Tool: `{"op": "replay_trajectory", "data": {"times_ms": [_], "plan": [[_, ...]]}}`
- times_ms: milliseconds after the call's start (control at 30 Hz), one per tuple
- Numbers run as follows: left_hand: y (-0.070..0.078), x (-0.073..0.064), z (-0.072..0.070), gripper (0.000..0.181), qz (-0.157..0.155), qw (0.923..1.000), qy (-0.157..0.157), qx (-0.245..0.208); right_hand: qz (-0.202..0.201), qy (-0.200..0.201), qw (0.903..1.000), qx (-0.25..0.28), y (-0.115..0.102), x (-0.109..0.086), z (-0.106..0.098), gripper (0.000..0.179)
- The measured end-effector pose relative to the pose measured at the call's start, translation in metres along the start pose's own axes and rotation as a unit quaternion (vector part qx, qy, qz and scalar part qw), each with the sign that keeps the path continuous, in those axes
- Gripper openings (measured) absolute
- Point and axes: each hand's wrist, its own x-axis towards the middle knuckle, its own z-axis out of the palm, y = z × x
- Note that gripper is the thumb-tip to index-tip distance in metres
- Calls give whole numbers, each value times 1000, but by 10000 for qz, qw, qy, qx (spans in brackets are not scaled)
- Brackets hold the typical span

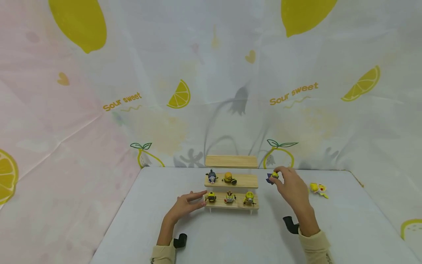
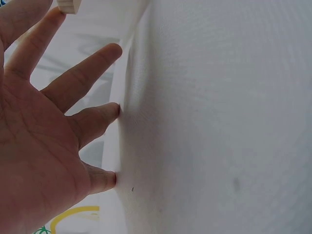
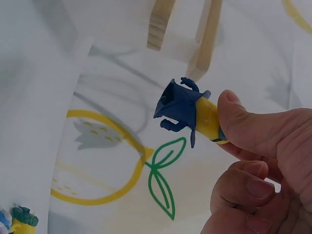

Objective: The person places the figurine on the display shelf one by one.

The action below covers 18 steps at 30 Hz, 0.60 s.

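Observation:
My right hand (image 1: pixel 293 189) pinches a small yellow toy figurine (image 3: pixel 207 119) with a dark blue outfit between thumb and fingers, to the right of a three-tier wooden display stand (image 1: pixel 248 180). The right wrist view shows the blue part pointing away from the hand. At the stand's left end, the left hand (image 1: pixel 186 206) has its fingers extended at the lowest tier. In the left wrist view those fingers (image 2: pixel 80 78) are spread, with one fingertip right at a wooden end. Three figurines, among them a yellow one (image 1: pixel 249 198), stand on the lowest tier.
The middle tier carries a purple-haired figurine (image 1: pixel 212 176) and an orange-topped one (image 1: pixel 228 178). A yellow and white figurine (image 1: pixel 318 189) lies on the white tabletop (image 1: pixel 237 238) at the right. Behind the table hangs a lemon-print cloth (image 1: pixel 211 121).

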Motion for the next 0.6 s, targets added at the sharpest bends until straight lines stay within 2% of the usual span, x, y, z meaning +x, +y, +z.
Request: {"op": "replay_trajectory", "data": {"times_ms": [300,600], "plan": [[3,-1,-2,46,-52,10000,18,67,-306,13,9995,48,-21,10,7,33],[1,0,-1,46,-46,10000,8,-24,-637,-17,9977,228,-33,16,19,31]]}}
